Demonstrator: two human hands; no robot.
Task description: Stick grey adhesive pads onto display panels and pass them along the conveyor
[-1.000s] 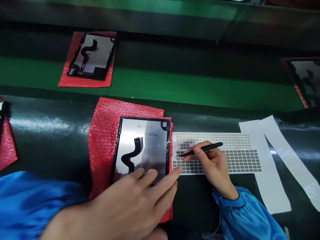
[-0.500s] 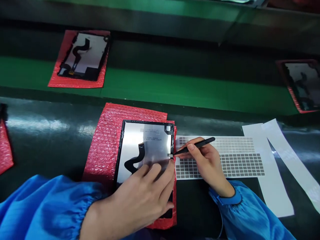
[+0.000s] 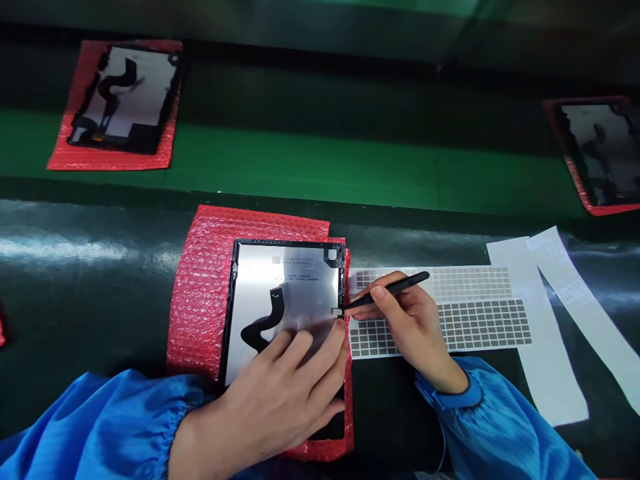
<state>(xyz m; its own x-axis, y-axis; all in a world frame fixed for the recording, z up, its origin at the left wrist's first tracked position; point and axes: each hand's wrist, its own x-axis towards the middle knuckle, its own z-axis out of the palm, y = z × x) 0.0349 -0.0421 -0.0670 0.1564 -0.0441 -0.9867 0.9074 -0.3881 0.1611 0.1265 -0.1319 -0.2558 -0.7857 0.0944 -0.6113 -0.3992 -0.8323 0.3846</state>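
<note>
Tablet display panel sits silver side up on red bubble wrap, with a black flex cable snaking across it. On my feed, the left hand lies spread over the panel's lower part, fingers lightly bent and pressing down. The right hand pinches black tweezers like a pen, their tips on a tiny label at the panel's right edge. The hands are apart but just beside each other, with the right hand angled in over a grid sheet of labels.
</note>
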